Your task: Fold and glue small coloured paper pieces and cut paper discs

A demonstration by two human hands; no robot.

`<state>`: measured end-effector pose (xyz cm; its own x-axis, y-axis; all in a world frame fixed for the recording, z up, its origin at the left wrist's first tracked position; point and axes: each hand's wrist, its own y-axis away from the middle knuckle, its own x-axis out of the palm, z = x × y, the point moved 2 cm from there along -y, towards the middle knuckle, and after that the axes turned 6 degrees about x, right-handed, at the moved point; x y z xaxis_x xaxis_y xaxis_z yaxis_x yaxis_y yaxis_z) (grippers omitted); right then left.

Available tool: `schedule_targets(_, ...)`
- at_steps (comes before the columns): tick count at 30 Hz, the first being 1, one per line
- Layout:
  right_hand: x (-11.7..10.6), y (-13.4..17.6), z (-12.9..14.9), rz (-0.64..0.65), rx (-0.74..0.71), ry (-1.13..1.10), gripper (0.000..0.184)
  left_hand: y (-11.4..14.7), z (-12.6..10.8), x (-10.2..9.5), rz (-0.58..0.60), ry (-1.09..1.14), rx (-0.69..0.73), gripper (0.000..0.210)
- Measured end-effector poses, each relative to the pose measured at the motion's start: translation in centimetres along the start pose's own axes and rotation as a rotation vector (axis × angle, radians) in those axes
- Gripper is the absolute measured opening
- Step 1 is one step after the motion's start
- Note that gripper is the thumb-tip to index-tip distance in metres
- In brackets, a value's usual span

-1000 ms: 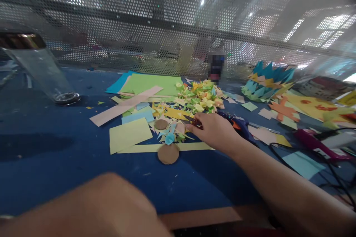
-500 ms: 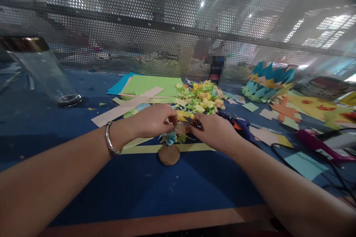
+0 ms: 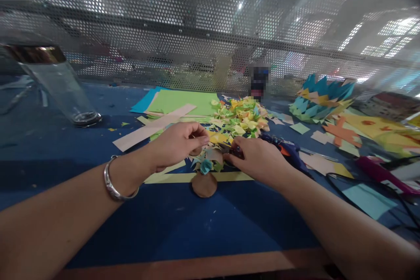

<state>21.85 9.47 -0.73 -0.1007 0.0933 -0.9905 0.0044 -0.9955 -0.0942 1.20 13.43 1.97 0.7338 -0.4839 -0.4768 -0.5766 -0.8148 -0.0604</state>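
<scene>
My left hand (image 3: 183, 142), with a silver bangle on its wrist, is closed in a pinch, thumb against forefinger; what lies between the tips is too small to make out. My right hand (image 3: 257, 155) is closed around dark-handled scissors (image 3: 236, 153), their blades pointing left and mostly hidden. Between and just below the hands lie paper scraps with a crumpled blue paper piece (image 3: 206, 166). In front of these is a round brown disc (image 3: 204, 185), partly over a pale yellow paper strip (image 3: 234, 176). A heap of yellow and green folded paper pieces (image 3: 244, 116) sits behind my right hand.
Green paper sheets (image 3: 183, 101) and a pale pink strip (image 3: 154, 127) lie behind my left hand. A glass bottle (image 3: 62, 85) stands left. To the right are a blue glue gun (image 3: 295, 157), a paper crown (image 3: 323, 96), a magenta tool (image 3: 383, 177) and black cables. Perforated metal panels stand behind.
My left hand has turned and drawn slightly away from the scissors, uncovering the crumpled blue paper. My right hand stays almost in place. The view has shifted slightly.
</scene>
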Motion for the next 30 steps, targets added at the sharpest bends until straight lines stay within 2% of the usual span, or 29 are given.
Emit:
schedule_targets(4,-0.6,0.6,0.3,-0.047,-0.024,0.032,0.030,0.2,0.1,0.1,0.022,0.138,-0.002,0.019)
schedule_targets(7,-1.3,1.0,0.5,-0.157,-0.047,0.025,0.026,0.2,0.2,0.2,0.058,0.273,-0.054,0.020)
schedule_targets(9,-1.6,1.2,0.6,-0.243,-0.091,-0.071,0.024,0.3,0.1,0.4,0.045,0.382,-0.101,0.021)
schedule_targets(13,-1.9,1.5,0.7,-0.441,-0.278,-0.328,0.021,0.6,-0.3,1.1,-0.038,0.578,-0.197,0.026)
schedule_targets(17,-2.1,2.1,1.2,-0.616,-0.471,-0.320,0.018,1.2,-1.0,1.9,-0.092,0.726,-0.269,0.022)
schedule_targets(23,-2.2,2.3,2.0,-0.667,-0.575,-0.207,0.022,1.9,-1.4,2.8,-0.048,0.830,-0.307,0.015)
schedule_targets(30,-2.1,2.8,1.4,-0.677,-0.621,-0.313,0.021,1.7,-1.0,2.4,-0.019,0.830,-0.295,0.012)
